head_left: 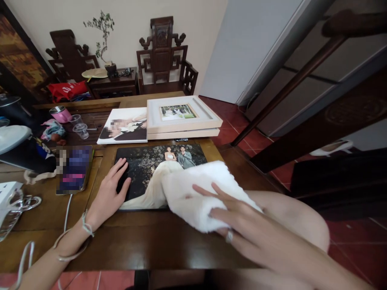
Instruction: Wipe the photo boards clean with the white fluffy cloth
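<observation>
A dark wedding photo panel (142,169) lies flat on the brown wooden table (127,237). My left hand (113,189) rests on the panel's left edge, fingers stretched out and slightly apart. A fluffy white cloth (193,201) covers the panel's lower right part and hangs past its near edge. My right hand (238,217), with a ring on one finger, has its fingers closed on this cloth. The panel's lower right corner is hidden beneath the cloth.
Behind the panel lie stacked pale picture frames (184,117) and a white-edged photo panel (123,125). Left are a phone (74,169) on a cable, plastic cups (79,127), a pink mug (60,114) and a black container (27,153). A wooden chair (163,52) stands beyond.
</observation>
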Demonstrator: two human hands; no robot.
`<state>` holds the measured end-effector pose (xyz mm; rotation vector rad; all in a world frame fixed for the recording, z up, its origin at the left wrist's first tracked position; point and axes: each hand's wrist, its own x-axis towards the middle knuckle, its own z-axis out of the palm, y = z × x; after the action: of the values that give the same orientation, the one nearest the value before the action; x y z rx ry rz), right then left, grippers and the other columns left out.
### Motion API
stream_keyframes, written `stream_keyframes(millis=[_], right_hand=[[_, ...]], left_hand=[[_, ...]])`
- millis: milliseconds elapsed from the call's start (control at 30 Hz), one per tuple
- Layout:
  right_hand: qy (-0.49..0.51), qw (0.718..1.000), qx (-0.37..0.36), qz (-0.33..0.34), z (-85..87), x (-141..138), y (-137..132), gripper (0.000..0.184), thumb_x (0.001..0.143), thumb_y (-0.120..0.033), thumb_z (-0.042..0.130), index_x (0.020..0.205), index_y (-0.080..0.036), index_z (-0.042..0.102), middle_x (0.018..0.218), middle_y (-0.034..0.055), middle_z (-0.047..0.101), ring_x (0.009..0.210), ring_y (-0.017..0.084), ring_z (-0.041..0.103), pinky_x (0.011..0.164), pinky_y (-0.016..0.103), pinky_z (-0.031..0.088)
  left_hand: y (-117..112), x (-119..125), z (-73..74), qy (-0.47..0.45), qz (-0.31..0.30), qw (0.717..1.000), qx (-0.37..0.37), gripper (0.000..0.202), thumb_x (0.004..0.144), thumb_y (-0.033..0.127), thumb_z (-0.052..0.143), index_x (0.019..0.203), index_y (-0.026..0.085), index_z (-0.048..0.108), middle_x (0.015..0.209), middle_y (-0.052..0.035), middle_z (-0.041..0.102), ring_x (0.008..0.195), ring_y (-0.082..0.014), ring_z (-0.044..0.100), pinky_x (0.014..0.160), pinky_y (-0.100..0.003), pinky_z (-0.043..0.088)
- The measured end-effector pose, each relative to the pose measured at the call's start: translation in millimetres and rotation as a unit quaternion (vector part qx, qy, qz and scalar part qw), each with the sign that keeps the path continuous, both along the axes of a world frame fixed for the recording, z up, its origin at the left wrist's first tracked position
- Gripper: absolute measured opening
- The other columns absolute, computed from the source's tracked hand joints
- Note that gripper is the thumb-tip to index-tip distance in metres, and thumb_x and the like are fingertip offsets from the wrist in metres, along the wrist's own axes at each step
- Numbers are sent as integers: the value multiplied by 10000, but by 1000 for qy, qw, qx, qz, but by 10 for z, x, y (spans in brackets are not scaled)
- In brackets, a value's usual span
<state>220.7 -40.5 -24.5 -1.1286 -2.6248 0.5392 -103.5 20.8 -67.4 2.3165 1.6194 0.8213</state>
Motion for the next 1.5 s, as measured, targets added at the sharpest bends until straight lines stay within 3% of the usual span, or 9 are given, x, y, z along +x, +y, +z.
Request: stream_keyframes(millis=[167, 367, 500, 667, 867, 1000, 1133, 1300, 1500], right_hand=[[8, 1000, -1, -18, -9, -54, 747, 243, 825, -101, 375, 901, -224, 570, 902, 60, 661, 980, 265, 620, 884, 451, 468], [17, 999, 33, -16, 34, -78, 1314, 195, 817, -131, 379, 873, -186, 557, 689, 20, 549, 656, 197, 531, 671, 317, 435], [2, 998, 40, -38, -4, -118, 1120, 246, 813, -102, 382, 920, -182, 588, 760, 48, 624, 769, 233, 601, 756, 358, 462], [-2, 996, 36, -79, -101, -91, 300, 287, 776, -97, 418, 933, -199, 635, 1435, 141, 470, 1323, 385, 408, 900, 535, 480], [-1, 998, 67, 19, -47, -23, -370, 271, 666, -34, 448, 749, -236, 609, 1434, 45, 491, 1402, 308, 286, 1115, 580, 293], [3, 998, 55, 9, -22, -55, -154, 309, 706, -33, 432, 830, -230, 635, 1386, 79, 542, 1367, 305, 365, 1061, 542, 383], [3, 999, 45, -28, -18, -132, 480, 274, 808, -75, 390, 913, -180, 620, 1175, 171, 653, 1184, 330, 559, 922, 494, 469], [15, 999, 50, -7, -33, -245, 1188, 219, 795, -65, 378, 837, -199, 546, 687, 18, 611, 696, 224, 616, 807, 420, 474], [11, 996, 80, -44, -132, -315, 816, 321, 787, -35, 378, 983, -172, 593, 1116, 154, 659, 1270, 345, 473, 975, 573, 395]], left_hand=[[1, -11, -3, -7, -9, 1000, 5, 438, 943, 354, 450, 1324, 148, 515, 1465, -136, 442, 1379, -256, 377, 1146, -468, 299], [-4, -18, -11, -8, -12, 1000, 10, 426, 944, 344, 453, 1325, 163, 514, 1461, -126, 450, 1385, -258, 367, 1146, -469, 301], [-8, -15, -23, -3, -7, 1000, 8, 429, 949, 340, 442, 1327, 147, 508, 1464, -132, 444, 1386, -243, 367, 1147, -463, 302], [0, -4, -29, 6, -1, 1000, 3, 443, 952, 338, 439, 1339, 132, 499, 1477, -130, 427, 1388, -234, 362, 1153, -449, 294], [7, -11, -27, 10, -2, 1000, 3, 440, 951, 348, 434, 1334, 142, 505, 1478, -125, 428, 1385, -250, 367, 1149, -466, 298], [4, -14, -20, 11, -9, 1000, 6, 443, 949, 341, 440, 1333, 128, 505, 1475, -135, 428, 1386, -251, 366, 1152, -459, 296], [0, -17, -18, 9, -12, 1000, 9, 447, 947, 334, 448, 1326, 105, 511, 1464, -151, 439, 1384, -251, 368, 1155, -445, 293], [-1, -20, -28, 8, -13, 1000, 13, 439, 949, 326, 447, 1328, 113, 508, 1465, -147, 440, 1386, -247, 365, 1150, -453, 303], [-4, -17, -39, 6, -10, 1000, 20, 432, 951, 320, 446, 1323, 111, 512, 1464, -146, 441, 1385, -241, 368, 1150, -451, 304]])
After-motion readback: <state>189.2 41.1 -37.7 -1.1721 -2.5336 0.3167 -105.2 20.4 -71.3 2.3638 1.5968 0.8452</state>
